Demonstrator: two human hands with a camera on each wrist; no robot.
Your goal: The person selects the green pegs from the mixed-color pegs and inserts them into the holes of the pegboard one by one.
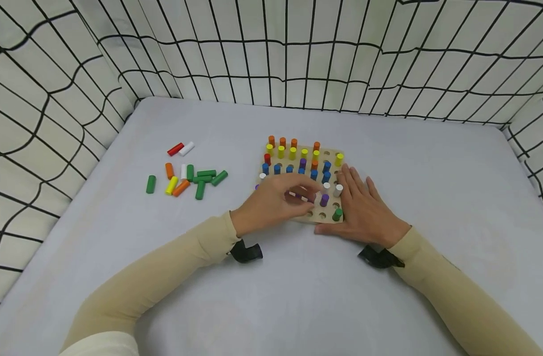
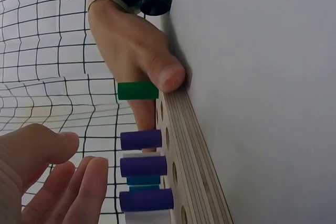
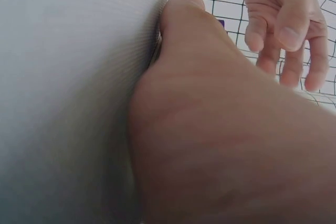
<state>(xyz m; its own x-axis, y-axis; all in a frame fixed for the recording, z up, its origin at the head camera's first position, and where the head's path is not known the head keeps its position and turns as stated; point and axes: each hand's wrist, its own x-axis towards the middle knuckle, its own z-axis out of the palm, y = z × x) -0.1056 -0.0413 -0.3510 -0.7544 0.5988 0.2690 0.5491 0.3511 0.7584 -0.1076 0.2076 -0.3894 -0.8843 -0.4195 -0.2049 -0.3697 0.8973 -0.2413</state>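
A wooden peg board (image 1: pixel 316 219) stands on the white surface, its holes partly filled with coloured pegs in rows. My left hand (image 1: pixel 271 200) hovers over its front left part, fingers bent and thumb apart, with nothing between them in the left wrist view. Under and beside it are purple pegs (image 1: pixel 325 200), partly hidden by the hand. My right hand (image 1: pixel 365 212) lies along the board's right side with straight fingers, its thumb at the front edge. Close to that thumb a green peg (image 2: pixel 138 91) sticks up from the corner hole. White pegs (image 1: pixel 339 190) stand behind it.
Left of the board lie loose pegs: several green pegs (image 1: pixel 200 190), orange pegs (image 1: pixel 181 188), a yellow peg (image 1: pixel 171 185), a red peg (image 1: pixel 175 149) and white pegs (image 1: pixel 187 148). Black wire mesh (image 1: pixel 285 59) walls the back and sides.
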